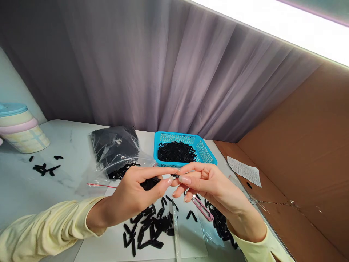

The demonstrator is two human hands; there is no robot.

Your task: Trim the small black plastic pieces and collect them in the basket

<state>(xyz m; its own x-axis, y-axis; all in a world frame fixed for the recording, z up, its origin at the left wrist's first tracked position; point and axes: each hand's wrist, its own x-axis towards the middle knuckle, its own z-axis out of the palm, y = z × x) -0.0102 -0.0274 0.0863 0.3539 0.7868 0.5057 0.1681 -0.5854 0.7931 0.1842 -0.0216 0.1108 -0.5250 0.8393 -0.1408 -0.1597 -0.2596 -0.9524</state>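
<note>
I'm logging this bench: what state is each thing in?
Left hand: fingertips at a black piece
Right hand: holding that piece
Blue basket: upright, partly filled
Clear bag: filled, open or sealed unclear
Patterned cup: upright, lid on
Pink tool: lying down, partly hidden
Loose black pieces: scattered

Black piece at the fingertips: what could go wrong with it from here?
The black piece is small and held only by fingertips, so it might slip and get lost among the similar loose pieces below.
The pink tool lies close under the right hand, which could knock it.
The left hand might brush the nearby bag.
</note>
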